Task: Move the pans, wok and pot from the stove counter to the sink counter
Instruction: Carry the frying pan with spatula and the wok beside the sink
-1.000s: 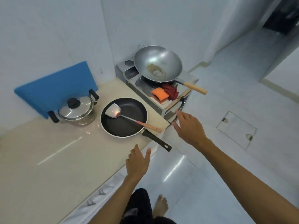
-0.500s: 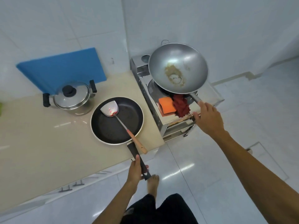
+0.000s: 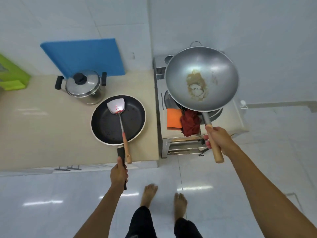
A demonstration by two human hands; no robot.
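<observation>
Left hand fingers clamped on pan handle, pan on bench with handle pointing back at body; right hand fingers clamped on wok handle, wok over stove; pot behind pan.

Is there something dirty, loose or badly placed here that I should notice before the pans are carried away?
Yes. A metal spatula with red smears lies loose in the black frying pan held by the left hand; it may slide out. The wok, held by the right hand, has brownish residue in its bottom.
</observation>
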